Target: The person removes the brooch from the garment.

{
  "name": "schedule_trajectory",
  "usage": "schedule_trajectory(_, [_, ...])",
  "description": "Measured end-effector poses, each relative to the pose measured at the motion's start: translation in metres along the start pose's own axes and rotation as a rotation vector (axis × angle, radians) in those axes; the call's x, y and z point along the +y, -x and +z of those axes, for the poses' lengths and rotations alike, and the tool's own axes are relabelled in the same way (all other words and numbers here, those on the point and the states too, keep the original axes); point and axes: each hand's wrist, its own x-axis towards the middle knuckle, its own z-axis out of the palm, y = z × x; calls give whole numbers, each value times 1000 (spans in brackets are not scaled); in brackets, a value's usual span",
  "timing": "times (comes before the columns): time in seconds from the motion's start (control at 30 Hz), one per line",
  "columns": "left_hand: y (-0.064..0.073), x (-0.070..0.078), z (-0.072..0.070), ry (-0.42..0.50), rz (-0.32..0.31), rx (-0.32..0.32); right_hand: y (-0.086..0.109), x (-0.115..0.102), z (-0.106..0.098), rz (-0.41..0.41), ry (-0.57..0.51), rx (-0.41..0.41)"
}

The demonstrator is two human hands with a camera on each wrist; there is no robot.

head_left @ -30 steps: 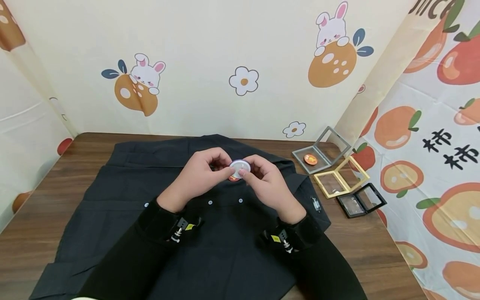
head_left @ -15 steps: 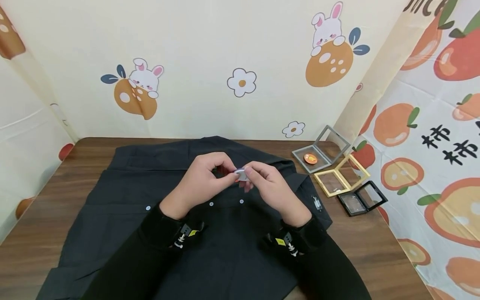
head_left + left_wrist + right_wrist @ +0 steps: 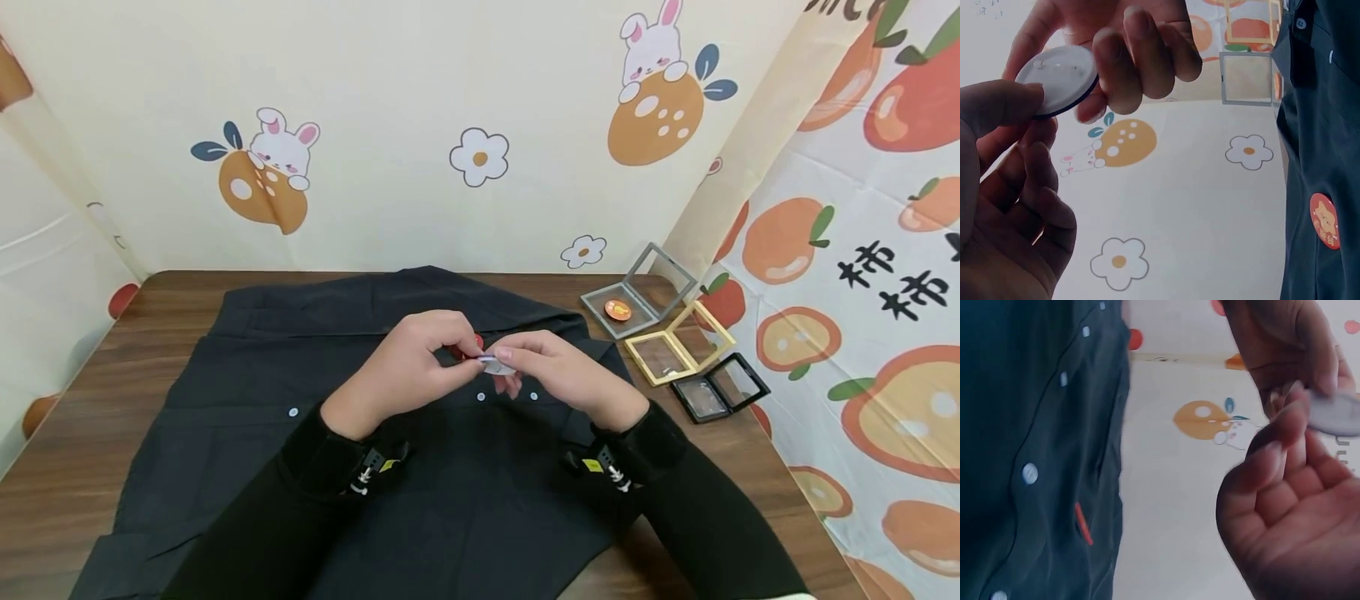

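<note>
We find the badge (image 3: 1063,76) between the two hands, above the dark shirt (image 3: 247,375), its white back and pin turned to the left wrist view. Fingers of the left hand (image 3: 416,362) grasp it, thumb laid on the back; those of the right hand (image 3: 562,371) pinch the opposite edge. Whether the pin is unlatched we cannot tell. In our judgement, the pin is best worked with the left grip firm on the rim, the right fingertips at the clasp end and skin clear of the point. A red badge (image 3: 1324,220) sits on the shirt. To the right on the worktop (image 3: 172,325) stand gray (image 3: 600,298), yellow (image 3: 681,352) and black cases (image 3: 702,400), all open; the gray one holds an orange badge (image 3: 618,310).
</note>
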Motion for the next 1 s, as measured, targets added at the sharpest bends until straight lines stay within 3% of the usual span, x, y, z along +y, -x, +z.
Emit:
schedule_trajectory(0.23, [0, 2, 1, -38, -39, -133, 2, 4, -9, 64, -43, -191])
schedule_trajectory(0.57, [1, -1, 5, -102, -195, -337, 8, 12, -9, 201, 13, -253])
schedule_trajectory(0.8, [2, -18, 6, -187, -390, -419, 13, 6, -16, 292, 268, -182])
schedule_trajectory(1.0, [9, -35, 10, -483, -584, -526, 26, 16, -24, 316, 594, -133])
